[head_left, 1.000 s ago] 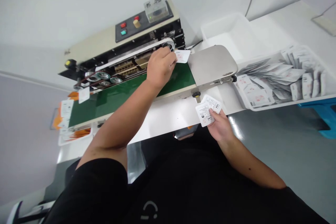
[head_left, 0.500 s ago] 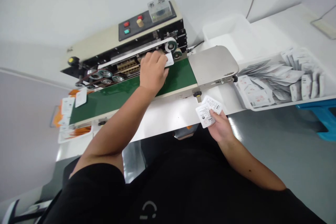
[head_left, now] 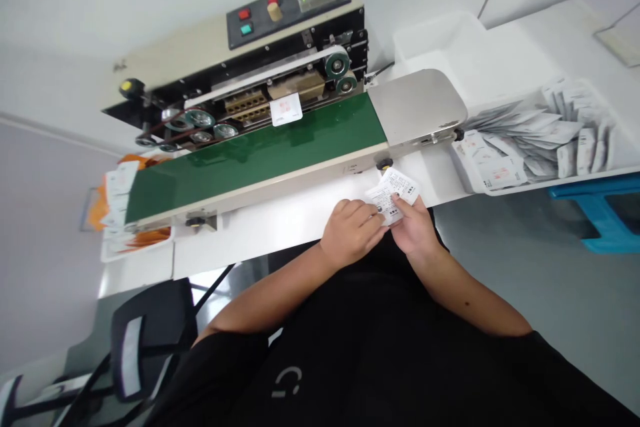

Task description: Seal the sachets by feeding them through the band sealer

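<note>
My right hand (head_left: 416, 228) pinches a small fan of white printed sachets (head_left: 395, 190) under its thumb, just in front of the machine's near edge. From the other side, my left hand (head_left: 353, 230) has its curled fingers at the edge of the same sachets; its thumb is mostly hidden. One white sachet with red print (head_left: 286, 109) hangs from the sealing rollers of a band sealer (head_left: 240, 67), over its green conveyor belt (head_left: 250, 157). Neither hand touches it.
On the right stands a white bin (head_left: 560, 182) packed with sachets, above a blue stool (head_left: 600, 210). More sachets and orange packets lie in a tray (head_left: 167, 238) past the belt's left end. A steel plate (head_left: 420, 107) extends the belt to the right. A black chair (head_left: 150, 333) stands lower left.
My left hand has let go of a sachet at the sealer and come down to those in my right hand. The released sachet has moved left; another has dropped off the belt's left end.
</note>
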Motion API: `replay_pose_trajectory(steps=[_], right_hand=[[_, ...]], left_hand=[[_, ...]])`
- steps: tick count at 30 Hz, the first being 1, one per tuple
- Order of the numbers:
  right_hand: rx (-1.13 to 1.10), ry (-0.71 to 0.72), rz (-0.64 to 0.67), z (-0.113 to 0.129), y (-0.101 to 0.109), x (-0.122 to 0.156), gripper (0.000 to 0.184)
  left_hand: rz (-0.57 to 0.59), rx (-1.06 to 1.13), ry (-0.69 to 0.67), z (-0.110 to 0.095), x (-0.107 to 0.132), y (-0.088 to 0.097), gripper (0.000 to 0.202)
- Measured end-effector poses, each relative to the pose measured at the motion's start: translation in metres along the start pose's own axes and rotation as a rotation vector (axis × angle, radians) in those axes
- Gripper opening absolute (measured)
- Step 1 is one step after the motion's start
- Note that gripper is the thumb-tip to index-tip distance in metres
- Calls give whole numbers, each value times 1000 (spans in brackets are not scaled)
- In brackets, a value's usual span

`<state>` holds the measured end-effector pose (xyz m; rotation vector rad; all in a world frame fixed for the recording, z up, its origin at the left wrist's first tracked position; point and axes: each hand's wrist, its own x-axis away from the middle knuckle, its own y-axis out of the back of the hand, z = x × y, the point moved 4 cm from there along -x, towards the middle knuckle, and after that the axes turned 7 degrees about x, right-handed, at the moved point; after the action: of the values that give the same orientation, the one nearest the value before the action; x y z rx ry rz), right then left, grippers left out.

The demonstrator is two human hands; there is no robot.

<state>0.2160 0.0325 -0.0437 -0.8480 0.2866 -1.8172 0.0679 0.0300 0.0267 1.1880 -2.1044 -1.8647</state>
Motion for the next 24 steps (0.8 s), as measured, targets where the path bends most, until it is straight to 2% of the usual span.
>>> replay_pose_trajectory(steps=[3, 6, 8, 10, 13, 17, 20, 24], right_hand=[[13, 4, -5, -4, -3, 4, 42], [34, 25, -4, -7, -6, 6, 45], [51, 40, 18, -9, -9, 8, 47], [58, 50, 39, -10, -12, 10, 45], [41, 48, 51, -11, -13, 12, 39], [23, 21, 44, -7, -6, 8, 38], [19, 15, 13, -3, 3, 2, 37], [8, 8, -8, 2, 13, -5, 40]], left_hand=[[26, 116, 56, 3, 3, -9, 48], [2, 290, 305, 20, 1, -8, 75], [-8, 412, 486, 32, 0, -7, 77], [15, 499, 565, 39, -1, -6, 70], [33, 541, 569, 42, -4, 0, 58], [-5, 559, 536, 41, -10, 18, 32], [-73, 561, 423, 43, -23, 40, 18], [-184, 438, 214, 57, -57, 69, 23]])
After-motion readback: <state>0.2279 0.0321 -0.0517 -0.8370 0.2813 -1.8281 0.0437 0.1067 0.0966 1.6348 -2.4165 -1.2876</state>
